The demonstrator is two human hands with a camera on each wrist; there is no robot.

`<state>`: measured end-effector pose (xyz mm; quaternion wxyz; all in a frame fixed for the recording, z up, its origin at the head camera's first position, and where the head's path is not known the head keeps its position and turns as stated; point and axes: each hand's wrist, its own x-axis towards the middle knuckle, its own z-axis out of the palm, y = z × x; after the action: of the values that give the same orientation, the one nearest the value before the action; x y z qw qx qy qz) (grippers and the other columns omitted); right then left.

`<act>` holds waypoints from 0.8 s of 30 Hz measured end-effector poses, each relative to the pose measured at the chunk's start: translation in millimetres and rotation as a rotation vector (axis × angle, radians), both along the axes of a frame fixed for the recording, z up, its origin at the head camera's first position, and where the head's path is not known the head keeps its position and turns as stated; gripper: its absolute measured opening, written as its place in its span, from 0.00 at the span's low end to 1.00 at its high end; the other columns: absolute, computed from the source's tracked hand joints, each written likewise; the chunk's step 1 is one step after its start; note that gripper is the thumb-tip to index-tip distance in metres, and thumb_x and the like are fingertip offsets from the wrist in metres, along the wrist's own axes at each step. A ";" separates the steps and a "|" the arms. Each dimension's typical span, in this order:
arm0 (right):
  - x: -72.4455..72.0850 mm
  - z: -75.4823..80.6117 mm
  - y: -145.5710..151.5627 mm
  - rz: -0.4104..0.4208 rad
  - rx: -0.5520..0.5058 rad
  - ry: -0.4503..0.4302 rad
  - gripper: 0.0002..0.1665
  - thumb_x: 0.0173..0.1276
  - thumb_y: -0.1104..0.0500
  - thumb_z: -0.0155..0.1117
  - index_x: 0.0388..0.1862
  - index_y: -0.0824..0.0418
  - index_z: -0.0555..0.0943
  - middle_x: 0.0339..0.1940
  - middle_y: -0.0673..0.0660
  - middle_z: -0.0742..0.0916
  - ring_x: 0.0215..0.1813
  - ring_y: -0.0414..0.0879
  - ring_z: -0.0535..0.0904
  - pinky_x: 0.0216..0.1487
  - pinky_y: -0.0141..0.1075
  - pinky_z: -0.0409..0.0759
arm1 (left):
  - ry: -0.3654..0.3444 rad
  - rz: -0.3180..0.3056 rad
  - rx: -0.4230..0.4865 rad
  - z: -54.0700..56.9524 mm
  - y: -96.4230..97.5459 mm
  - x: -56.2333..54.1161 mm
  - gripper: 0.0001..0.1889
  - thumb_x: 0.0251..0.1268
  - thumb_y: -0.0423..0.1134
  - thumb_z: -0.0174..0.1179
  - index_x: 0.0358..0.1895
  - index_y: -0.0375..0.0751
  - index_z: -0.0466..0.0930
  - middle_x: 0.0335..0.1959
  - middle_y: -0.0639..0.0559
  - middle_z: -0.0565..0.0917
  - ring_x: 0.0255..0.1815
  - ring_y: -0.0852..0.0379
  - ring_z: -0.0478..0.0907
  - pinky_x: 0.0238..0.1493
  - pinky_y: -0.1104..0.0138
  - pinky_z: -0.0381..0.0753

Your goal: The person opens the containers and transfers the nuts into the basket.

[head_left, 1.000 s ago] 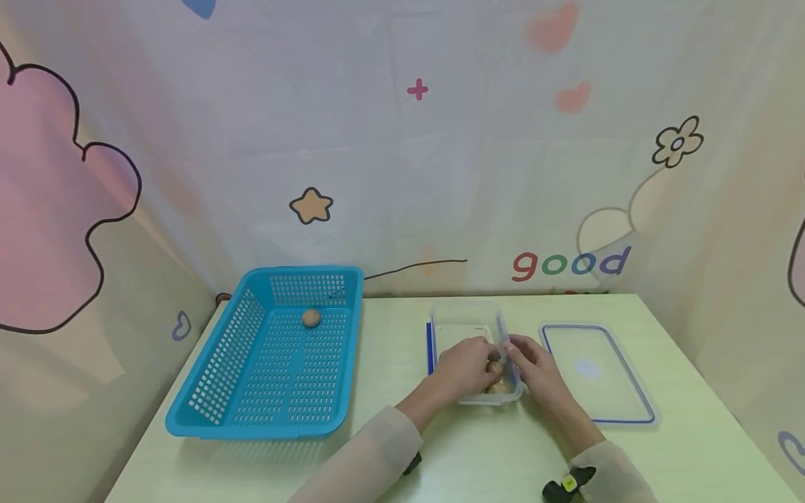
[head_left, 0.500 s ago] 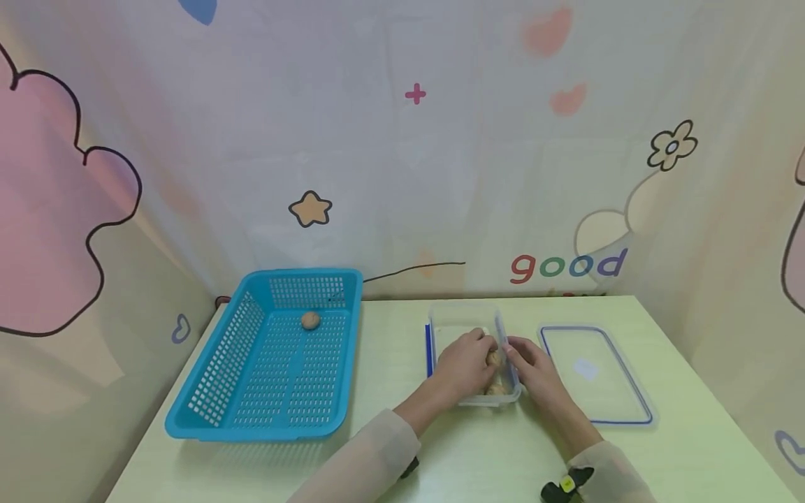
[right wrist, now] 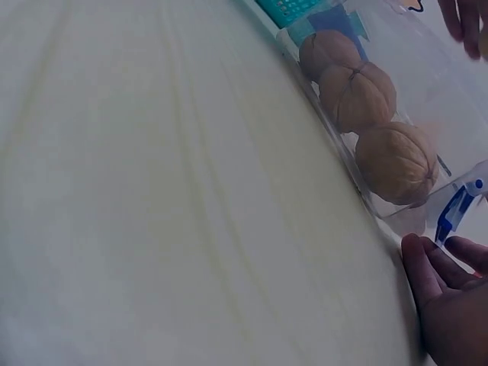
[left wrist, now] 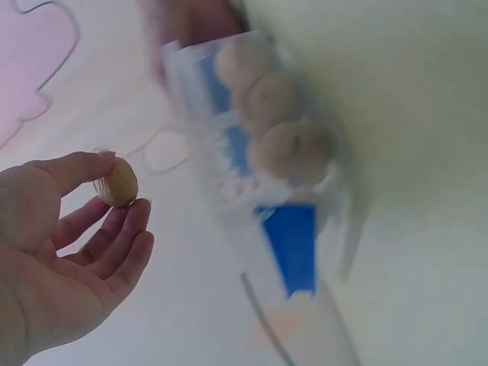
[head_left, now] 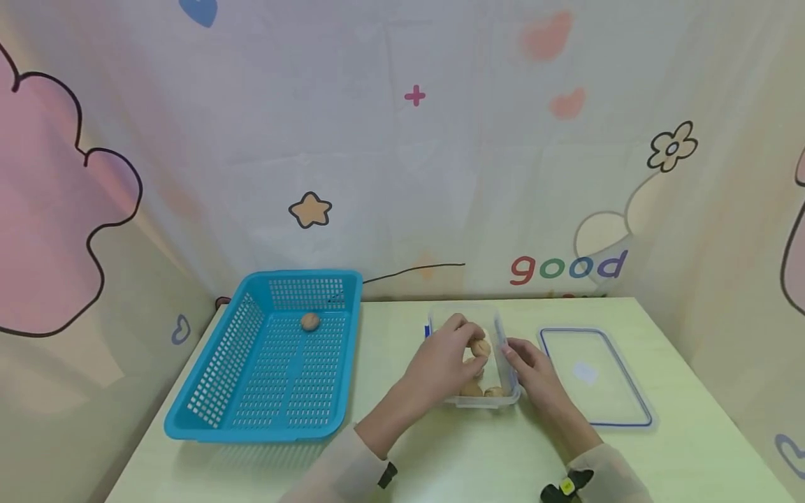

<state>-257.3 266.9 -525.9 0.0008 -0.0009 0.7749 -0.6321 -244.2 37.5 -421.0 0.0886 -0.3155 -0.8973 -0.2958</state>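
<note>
My left hand (head_left: 440, 360) pinches a walnut (left wrist: 117, 183) between thumb and fingertips, raised over the clear plastic container (head_left: 462, 402). The left wrist view shows that hand's other fingers loosely bent below the nut. Several walnuts (right wrist: 396, 162) lie inside the container; three show in a row through its wall in the right wrist view. My right hand (head_left: 534, 369) grips the container's right side, thumb at the rim, fingers by a blue latch (right wrist: 457, 213). Part of the container's left side is hidden behind my left hand.
To the left stands a blue perforated basket (head_left: 251, 431), with one walnut (head_left: 310, 321) on its floor. A clear lid with a blue seal (head_left: 613, 398) lies flat on the table right of the container. A patterned curtain (head_left: 402, 175) hangs behind the table.
My left hand, earlier down inside the container, has risen and shifted slightly left, bringing a walnut up in its fingers. My right hand has stayed at the container's side.
</note>
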 end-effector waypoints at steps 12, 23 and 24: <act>-0.5 0.5 -0.1 -0.010 -0.022 -0.027 0.38 0.86 0.44 0.54 0.79 0.69 0.65 0.76 0.71 0.73 0.76 0.63 0.70 0.73 0.51 0.74 | 0.090 0.058 0.168 40.5 -62.3 19.2 0.16 0.66 0.36 0.75 0.54 0.42 0.85 0.49 0.54 0.83 0.50 0.58 0.84 0.53 0.64 0.86; 0.3 0.7 -1.5 -0.028 -0.021 -0.045 0.37 0.86 0.44 0.54 0.79 0.68 0.65 0.77 0.70 0.72 0.78 0.62 0.68 0.76 0.56 0.69 | 0.160 0.227 0.235 42.8 -123.8 12.9 0.19 0.61 0.35 0.79 0.54 0.38 0.85 0.46 0.51 0.84 0.48 0.53 0.84 0.53 0.58 0.86; 0.8 0.6 -1.8 -0.029 -0.015 -0.042 0.37 0.86 0.44 0.54 0.79 0.68 0.65 0.77 0.70 0.73 0.78 0.62 0.68 0.77 0.57 0.69 | 0.147 0.245 0.233 40.7 -129.0 11.7 0.19 0.62 0.35 0.79 0.55 0.38 0.85 0.47 0.51 0.84 0.49 0.52 0.84 0.55 0.57 0.84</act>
<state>-256.6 265.1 -525.3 0.0077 0.0236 0.7698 -0.6378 -232.5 -91.5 -380.3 0.2254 -0.2121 -0.8798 -0.3608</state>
